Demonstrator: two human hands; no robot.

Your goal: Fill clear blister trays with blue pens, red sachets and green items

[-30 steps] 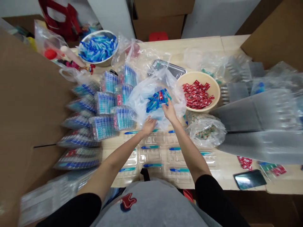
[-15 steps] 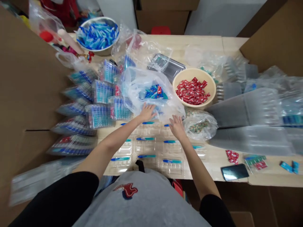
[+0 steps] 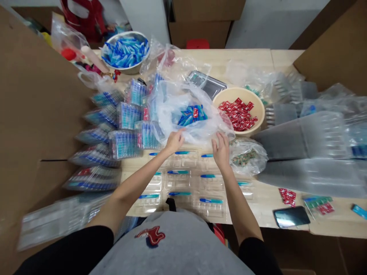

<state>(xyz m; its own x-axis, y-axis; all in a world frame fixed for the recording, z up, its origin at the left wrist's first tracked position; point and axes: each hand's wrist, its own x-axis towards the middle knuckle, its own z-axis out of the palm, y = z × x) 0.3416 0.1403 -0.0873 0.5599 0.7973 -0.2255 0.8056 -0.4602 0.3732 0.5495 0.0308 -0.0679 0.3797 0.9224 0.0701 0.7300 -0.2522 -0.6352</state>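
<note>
A crumpled white plastic bag (image 3: 169,124) lies open in the middle of the table, with slim blue-and-teal pen-like sticks (image 3: 187,116) and a red packet (image 3: 195,112) inside. At its near edge, my left hand (image 3: 174,142) has its fingers closed on the plastic. My right hand (image 3: 221,151) touches the bag's near right side, thumb and fingers apart. Below both hands lie rows of clear plastic trays (image 3: 179,183). Single blue-and-teal sticks (image 3: 211,200) rest in several of them. My right forearm covers part of the trays.
Filled clear packs (image 3: 124,144) stand in stacks on the left. A cream bowl (image 3: 262,116) holds red packets; a metal bowl (image 3: 130,70) holds blue sticks. Right of my hand sit a small bag (image 3: 249,156) and stacked clear trays (image 3: 304,137). A phone (image 3: 291,217) lies near the front edge.
The bag's near edge has lifted and its opening is wider, with more sticks showing. My left hand's fingers have drawn together. The whole view has shifted slightly.
</note>
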